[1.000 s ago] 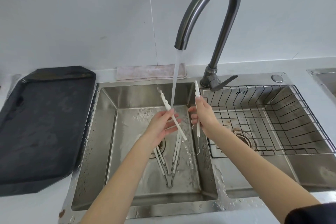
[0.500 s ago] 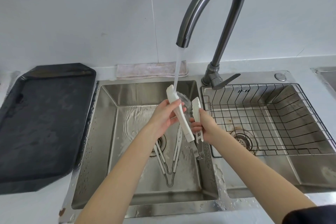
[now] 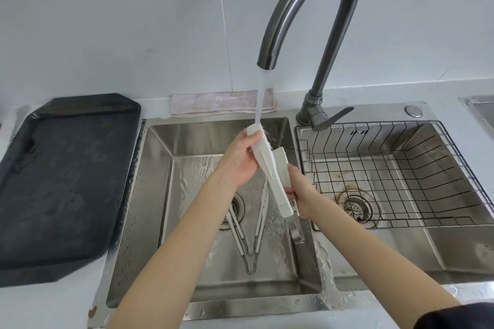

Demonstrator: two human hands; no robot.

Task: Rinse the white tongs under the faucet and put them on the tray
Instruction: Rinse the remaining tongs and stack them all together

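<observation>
Pale grey wall and counter frame a stainless double sink with the dark curved faucet running. Its stream lands on the flat white plastic tongs, just past the left hand, whose fingers curl shut around the upper arm; the right hand grips the lower end. Rinsing looks underway. The black rectangular tray, well left of both hands, holds no tongs yet. A second pair of slim white tongs lies below the fingers.
</observation>
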